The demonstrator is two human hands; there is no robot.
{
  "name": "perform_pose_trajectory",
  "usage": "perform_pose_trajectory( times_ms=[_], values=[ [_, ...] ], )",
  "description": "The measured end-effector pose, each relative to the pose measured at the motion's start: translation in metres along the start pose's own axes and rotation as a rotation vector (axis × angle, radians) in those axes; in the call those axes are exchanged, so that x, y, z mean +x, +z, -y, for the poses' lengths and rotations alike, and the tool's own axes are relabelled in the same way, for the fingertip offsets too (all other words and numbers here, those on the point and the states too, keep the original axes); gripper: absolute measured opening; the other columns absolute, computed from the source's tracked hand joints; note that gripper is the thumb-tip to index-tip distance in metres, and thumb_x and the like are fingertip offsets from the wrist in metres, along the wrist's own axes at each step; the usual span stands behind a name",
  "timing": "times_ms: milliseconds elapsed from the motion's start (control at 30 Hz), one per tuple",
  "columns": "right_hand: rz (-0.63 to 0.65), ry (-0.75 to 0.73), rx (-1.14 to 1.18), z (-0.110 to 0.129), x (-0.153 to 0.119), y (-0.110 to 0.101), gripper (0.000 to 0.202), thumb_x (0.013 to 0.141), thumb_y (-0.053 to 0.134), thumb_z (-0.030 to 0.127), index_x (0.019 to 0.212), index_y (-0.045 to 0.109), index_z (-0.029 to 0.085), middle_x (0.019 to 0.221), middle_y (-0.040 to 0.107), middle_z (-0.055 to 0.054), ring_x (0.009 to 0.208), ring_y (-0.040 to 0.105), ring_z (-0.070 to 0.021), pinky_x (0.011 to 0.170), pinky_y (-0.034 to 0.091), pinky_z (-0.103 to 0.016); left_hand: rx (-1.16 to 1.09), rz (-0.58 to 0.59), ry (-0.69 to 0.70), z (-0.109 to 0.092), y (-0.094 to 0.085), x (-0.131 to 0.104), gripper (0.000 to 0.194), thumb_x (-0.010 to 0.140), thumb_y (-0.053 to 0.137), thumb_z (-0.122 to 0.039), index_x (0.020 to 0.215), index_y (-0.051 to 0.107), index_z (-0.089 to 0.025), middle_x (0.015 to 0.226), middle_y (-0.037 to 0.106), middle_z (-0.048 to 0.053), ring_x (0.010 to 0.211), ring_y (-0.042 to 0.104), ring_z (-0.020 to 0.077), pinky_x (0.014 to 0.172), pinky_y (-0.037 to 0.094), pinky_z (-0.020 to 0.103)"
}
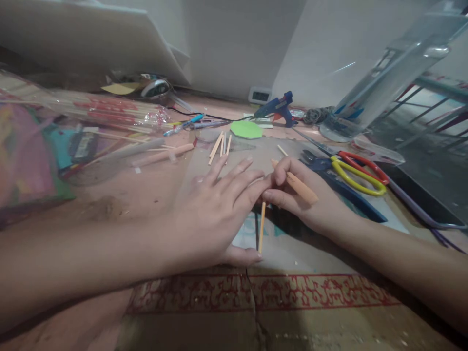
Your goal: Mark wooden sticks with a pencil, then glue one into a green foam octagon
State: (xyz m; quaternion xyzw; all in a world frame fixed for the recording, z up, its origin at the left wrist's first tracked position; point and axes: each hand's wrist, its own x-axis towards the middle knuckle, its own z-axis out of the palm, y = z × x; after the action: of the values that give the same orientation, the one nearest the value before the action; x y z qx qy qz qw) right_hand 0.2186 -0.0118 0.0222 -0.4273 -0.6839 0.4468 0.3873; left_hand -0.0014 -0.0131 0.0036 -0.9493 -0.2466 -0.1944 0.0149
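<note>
The right grip [321, 207] is closed, fingers curled around a tapered orange tool [300, 189] that lies slantwise across them. The left grip [215, 209] is spread wide, palm down, its thumb tip at the near end of a thin stick [262, 226]; how firmly it presses, if at all, I cannot tell. The stick lies between the two, its far end running up to where the fingertips of both meet and hide it. If the thumb's touch is light, the stick could roll or skew. The tool's narrow end points past the left fingertips, close enough that a slip might nick or mark them, should it be sharp or inked.

Just beyond the left fingers, loose short sticks [221, 147] could scatter at a careless sweep. To the right, scissors [360, 178] and a blue-handled tool [360, 201] lie near the right forearm, which might snag them. Farther back on the bench [157, 202], a glue gun [276, 108] stands behind a green octagon [246, 129]; a tug on its cord could topple it.
</note>
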Motion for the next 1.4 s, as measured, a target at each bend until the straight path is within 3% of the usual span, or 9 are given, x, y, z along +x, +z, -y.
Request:
perform_pose_trajectory(
  times_ms=[267, 400, 533, 633, 733, 800, 867, 1167, 1400],
  values=[
    [0.001, 0.089, 0.171, -0.006, 0.001, -0.001, 0.045, 0.077, 0.090, 0.035, 0.081, 0.046, 0.023, 0.077, 0.064, 0.005, 0.068, 0.059, -0.0105, 0.063, 0.047, -0.024, -0.106, 0.081, -0.034, 0.004, 0.003, 0.000, 0.115, 0.077, 0.076, -0.071, 0.155, 0.031, -0.001, 0.158, 0.044, 0.028, 0.154, 0.030, 0.0450, 0.128, 0.014, 0.064],
    [-0.009, 0.054, 0.092, -0.009, 0.002, 0.000, 0.043, 0.077, 0.090, 0.038, 0.084, 0.050, 0.023, 0.077, 0.064, 0.005, 0.070, 0.062, -0.0127, 0.064, 0.049, -0.026, -0.173, 0.116, -0.070, 0.005, 0.003, 0.000, 0.111, 0.076, 0.078, -0.067, 0.154, 0.032, -0.004, 0.158, 0.045, 0.026, 0.154, 0.031, 0.0421, 0.128, 0.017, 0.062],
    [-0.090, -0.054, 0.055, -0.012, -0.002, -0.003, 0.027, 0.099, 0.063, 0.051, 0.098, 0.059, 0.024, 0.080, 0.070, 0.000, 0.074, 0.068, -0.0157, 0.070, 0.053, -0.030, -0.217, 0.168, -0.155, 0.007, 0.002, 0.000, 0.104, 0.074, 0.078, -0.068, 0.148, 0.040, -0.007, 0.154, 0.048, 0.026, 0.151, 0.036, 0.0417, 0.125, 0.025, 0.062],
    [-0.070, -0.039, 0.115, -0.013, -0.008, -0.008, 0.040, 0.107, 0.043, 0.054, 0.106, 0.068, 0.023, 0.073, 0.070, -0.001, 0.069, 0.066, -0.0152, 0.066, 0.052, -0.029, -0.250, 0.198, -0.214, 0.008, 0.000, -0.001, 0.099, 0.073, 0.078, -0.069, 0.144, 0.045, -0.008, 0.150, 0.050, 0.025, 0.145, 0.043, 0.0429, 0.120, 0.033, 0.062],
    [-0.022, 0.047, 0.038, -0.010, -0.013, -0.008, 0.027, 0.103, 0.058, 0.043, 0.095, 0.072, 0.022, 0.073, 0.071, -0.001, 0.064, 0.065, -0.0131, 0.060, 0.052, -0.026, -0.272, 0.198, -0.249, 0.007, -0.001, 0.000, 0.096, 0.071, 0.080, -0.068, 0.141, 0.047, -0.010, 0.147, 0.052, 0.023, 0.140, 0.048, 0.0430, 0.116, 0.039, 0.061],
    [-0.003, 0.076, 0.026, -0.007, -0.014, -0.006, 0.015, 0.097, 0.066, 0.032, 0.086, 0.067, 0.022, 0.072, 0.072, -0.001, 0.061, 0.066, -0.0129, 0.056, 0.052, -0.024, -0.277, 0.191, -0.254, 0.007, -0.001, 0.000, 0.094, 0.071, 0.080, -0.067, 0.139, 0.048, -0.010, 0.146, 0.053, 0.023, 0.139, 0.049, 0.0426, 0.117, 0.038, 0.060],
    [-0.009, 0.087, 0.051, -0.005, -0.014, -0.003, 0.018, 0.095, 0.067, 0.026, 0.079, 0.059, 0.023, 0.068, 0.073, 0.000, 0.058, 0.067, -0.0132, 0.054, 0.053, -0.024, -0.277, 0.188, -0.252, 0.007, -0.001, 0.001, 0.094, 0.071, 0.081, -0.066, 0.139, 0.048, -0.010, 0.146, 0.053, 0.023, 0.139, 0.049, 0.0426, 0.119, 0.034, 0.060],
    [-0.049, 0.115, 0.028, -0.008, -0.011, -0.001, 0.023, 0.094, 0.064, 0.021, 0.074, 0.053, 0.023, 0.062, 0.071, 0.000, 0.054, 0.066, -0.0118, 0.050, 0.051, -0.021, -0.272, 0.192, -0.254, 0.006, 0.000, 0.001, 0.095, 0.071, 0.079, -0.067, 0.140, 0.048, -0.009, 0.148, 0.052, 0.023, 0.141, 0.047, 0.0424, 0.123, 0.030, 0.059],
    [0.108, 0.131, 0.021, -0.003, -0.015, -0.003, 0.024, 0.089, 0.070, 0.027, 0.073, 0.052, 0.022, 0.064, 0.074, -0.003, 0.053, 0.066, -0.0125, 0.046, 0.048, -0.020, -0.262, 0.214, -0.261, 0.006, -0.001, 0.001, 0.095, 0.071, 0.079, -0.069, 0.138, 0.047, -0.010, 0.149, 0.051, 0.024, 0.142, 0.046, 0.0421, 0.122, 0.030, 0.060]
  ],
)
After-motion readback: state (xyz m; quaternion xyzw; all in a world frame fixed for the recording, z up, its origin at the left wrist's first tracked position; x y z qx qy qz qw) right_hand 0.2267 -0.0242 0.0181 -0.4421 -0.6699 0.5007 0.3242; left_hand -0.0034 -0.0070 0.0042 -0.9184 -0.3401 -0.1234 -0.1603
